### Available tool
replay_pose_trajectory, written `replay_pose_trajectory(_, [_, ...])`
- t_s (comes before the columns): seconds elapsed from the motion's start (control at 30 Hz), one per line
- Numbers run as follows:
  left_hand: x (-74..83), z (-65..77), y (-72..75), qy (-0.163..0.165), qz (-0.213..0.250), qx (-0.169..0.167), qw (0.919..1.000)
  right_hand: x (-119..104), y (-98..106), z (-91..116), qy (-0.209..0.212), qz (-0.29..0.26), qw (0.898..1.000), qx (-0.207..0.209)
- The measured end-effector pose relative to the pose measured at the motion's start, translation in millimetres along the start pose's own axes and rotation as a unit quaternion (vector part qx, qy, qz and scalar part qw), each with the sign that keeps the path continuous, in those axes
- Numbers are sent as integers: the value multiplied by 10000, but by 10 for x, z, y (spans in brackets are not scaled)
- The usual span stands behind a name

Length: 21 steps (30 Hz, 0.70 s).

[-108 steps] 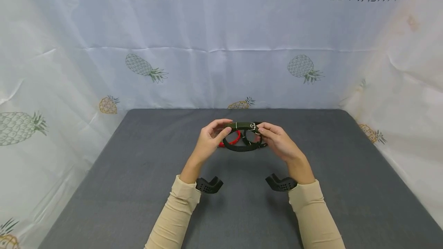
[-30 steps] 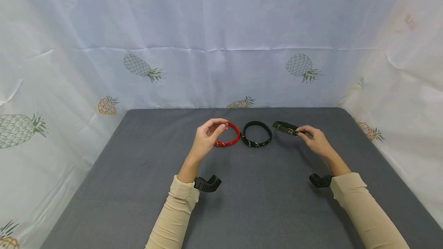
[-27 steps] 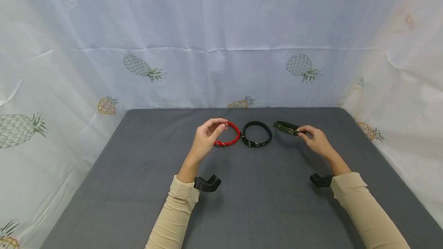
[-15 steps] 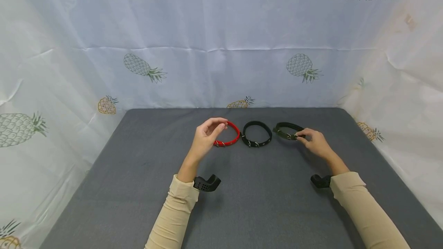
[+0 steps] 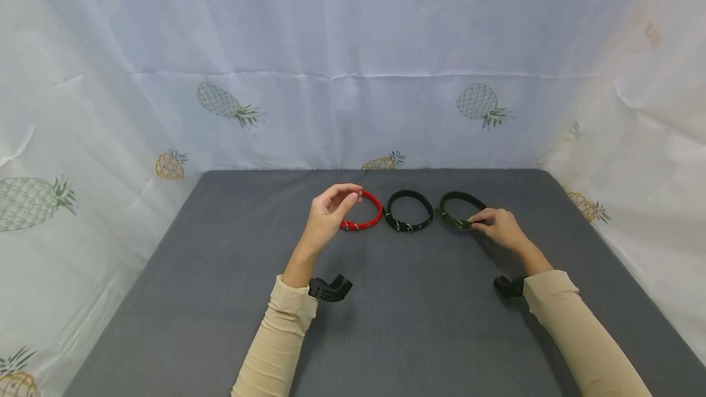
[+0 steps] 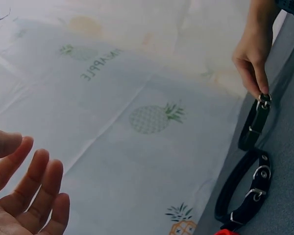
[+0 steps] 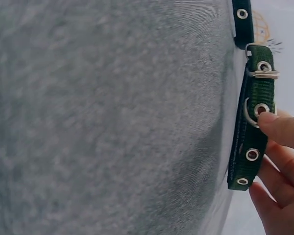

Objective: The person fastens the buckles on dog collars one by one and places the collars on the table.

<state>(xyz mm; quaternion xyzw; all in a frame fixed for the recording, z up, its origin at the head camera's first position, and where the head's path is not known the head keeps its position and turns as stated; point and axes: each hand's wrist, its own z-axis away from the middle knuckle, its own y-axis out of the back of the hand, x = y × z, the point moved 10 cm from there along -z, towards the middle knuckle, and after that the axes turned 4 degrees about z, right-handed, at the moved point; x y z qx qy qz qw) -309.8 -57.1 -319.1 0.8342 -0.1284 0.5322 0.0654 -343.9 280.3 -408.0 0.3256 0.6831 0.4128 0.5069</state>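
Observation:
A dark green dog collar (image 5: 451, 221), buckled into a ring, lies at the right end of a row on the grey table. My right hand (image 5: 503, 230) pinches its front edge by the buckle. In the right wrist view the thumb presses on the green webbing (image 7: 258, 90) beside a metal eyelet. A black collar (image 5: 405, 226) lies in the middle of the row, and a red collar (image 5: 366, 225) at the left. My left hand (image 5: 325, 216) hovers before the red collar and covers its left part. Its fingers are loosely bent and hold nothing, as the left wrist view shows.
The grey tablecloth (image 5: 397, 311) spreads in front of the collars. Behind the table hangs a pale curtain (image 5: 353, 121) with pineapple prints, and it also closes off both sides. A black wrist device (image 5: 331, 288) sits on each forearm.
Both hands held the green collar at the middle earlier. The left let go; the right carried it rightward, and over the last second its ring has tilted down flat onto the table.

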Motion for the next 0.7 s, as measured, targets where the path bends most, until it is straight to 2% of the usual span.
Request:
replay_pose_trajectory(0.3, [-37, -7, 14, 59, -22, 1, 10000, 37, -167, -34, -69, 118, 9995, -270])
replay_pose_trajectory(0.5, [-93, -14, 60, 74, -132, 42, 9999, 33, -153, -44, -259, 88, 9992, -285])
replay_pose_trajectory(0.6, [-130, -27, 119, 117, -580, 157, 9981, -10, -70, -50, -288, -52, 9995, -82])
replay_pose_trajectory(0.67, [-141, -56, 168, 21, -1252, 253, 9918, -102, 39, -68, -195, -127, 9993, 288])
replay_pose_trajectory(0.7, [-146, -77, 197, -34, -1669, 308, 9855, -170, 105, -86, -131, -160, 9985, 513])
